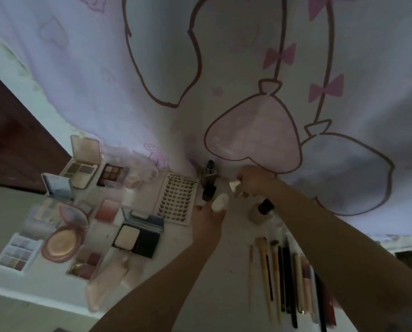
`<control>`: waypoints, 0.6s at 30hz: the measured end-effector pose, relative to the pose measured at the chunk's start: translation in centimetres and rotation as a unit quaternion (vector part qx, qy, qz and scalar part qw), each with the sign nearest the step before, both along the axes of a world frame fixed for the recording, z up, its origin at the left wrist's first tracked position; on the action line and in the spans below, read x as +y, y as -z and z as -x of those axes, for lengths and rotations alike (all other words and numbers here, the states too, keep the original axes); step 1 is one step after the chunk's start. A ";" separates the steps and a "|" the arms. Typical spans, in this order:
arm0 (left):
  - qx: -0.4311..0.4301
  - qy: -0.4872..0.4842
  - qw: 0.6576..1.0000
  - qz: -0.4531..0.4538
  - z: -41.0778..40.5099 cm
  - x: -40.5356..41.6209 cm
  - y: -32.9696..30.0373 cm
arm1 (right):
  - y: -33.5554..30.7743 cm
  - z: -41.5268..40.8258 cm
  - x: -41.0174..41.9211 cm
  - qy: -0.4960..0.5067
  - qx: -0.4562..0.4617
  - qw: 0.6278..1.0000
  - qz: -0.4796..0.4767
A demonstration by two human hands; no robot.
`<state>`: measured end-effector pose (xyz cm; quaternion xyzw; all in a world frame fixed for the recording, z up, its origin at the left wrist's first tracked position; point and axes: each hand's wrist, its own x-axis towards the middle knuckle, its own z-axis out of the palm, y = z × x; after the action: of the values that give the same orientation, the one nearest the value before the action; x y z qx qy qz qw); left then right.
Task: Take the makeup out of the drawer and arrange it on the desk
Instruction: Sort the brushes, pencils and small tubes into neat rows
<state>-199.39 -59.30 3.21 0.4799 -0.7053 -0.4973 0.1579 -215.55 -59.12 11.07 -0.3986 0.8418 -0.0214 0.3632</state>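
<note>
Your left hand (206,218) holds a small white, rounded makeup item (220,202) at its fingertips, fingers curled round it, above the middle of the pale bench (214,283). A black-capped item (208,191) sits right beside those fingers; whether they touch it is unclear. Your right hand (253,182) reaches in just behind, pinching a small pale object (235,186) that is too blurred to identify.

Just beyond both hands stands a dark-topped bottle (208,172) against a hanging cloth (224,80) printed with pink hearts and bows. To the right of the hands, a cream bottle with a black cap (260,210) lies tilted on the bench, partly under your right forearm.

Left of the hands lies a card of false lashes (177,200). Further left, open palettes and compacts crowd together: a black compact with a pale pan (138,237), a round pink compact (65,238), a brown eyeshadow palette (111,174), and a white palette of small squares (16,254) near the bench's left edge. Several there are smeared and hard to make out.

Nearer you on the right, a row of brushes and pencils (284,279) lies side by side, its far right end hidden by your right arm. A dark brown panel (13,140) rises at far left.
</note>
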 end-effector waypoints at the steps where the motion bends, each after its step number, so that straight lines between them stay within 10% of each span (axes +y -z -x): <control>1: 0.003 -0.019 1.000 -0.010 0.4 0.1 0.1 | 0.8 0.2 -0.3 -0.011 0.002 1.000 -0.025; 10: -0.015 -0.085 0.994 -0.074 2.9 -0.2 1.1 | 5.0 1.1 -2.5 0.108 -0.093 0.988 -0.065; 18: 0.029 -0.161 0.979 -0.123 3.5 -0.2 1.2 | 1.7 1.6 -1.8 0.008 -0.008 0.999 -0.052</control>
<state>-202.84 -59.47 2.01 0.5888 -0.5473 -0.5616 0.1960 -217.12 -60.88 9.39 -0.3722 0.8421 0.0159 0.3900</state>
